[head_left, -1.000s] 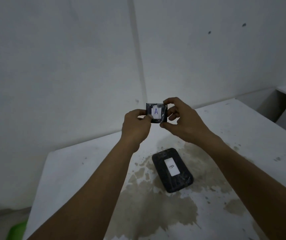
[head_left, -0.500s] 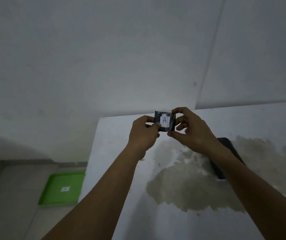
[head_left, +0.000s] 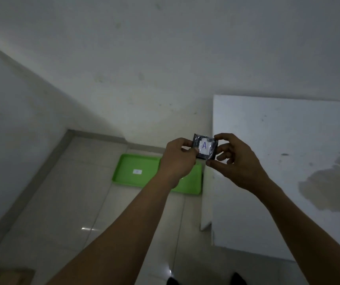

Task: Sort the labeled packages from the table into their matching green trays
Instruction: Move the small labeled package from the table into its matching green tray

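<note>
A small black package with a white label reading "A" (head_left: 205,146) is held up in the air between both hands. My left hand (head_left: 178,159) pinches its left edge and my right hand (head_left: 235,160) pinches its right edge with thumb and fingers. Below and behind the hands, a green tray (head_left: 133,171) lies on the tiled floor beside the table, with a small white label in its middle that I cannot read. My left forearm covers part of the tray's right side.
The white table (head_left: 278,161) fills the right side, with a dark stain toward its far right; its left edge runs just under my right hand. A wall corner stands behind the tray. A brown cardboard piece (head_left: 6,276) lies at the bottom left on the floor.
My view has swung left: the table slid to the right, the black package labeled "B" left the frame, and the green tray came fully into sight. Both hands still hold package "A".
</note>
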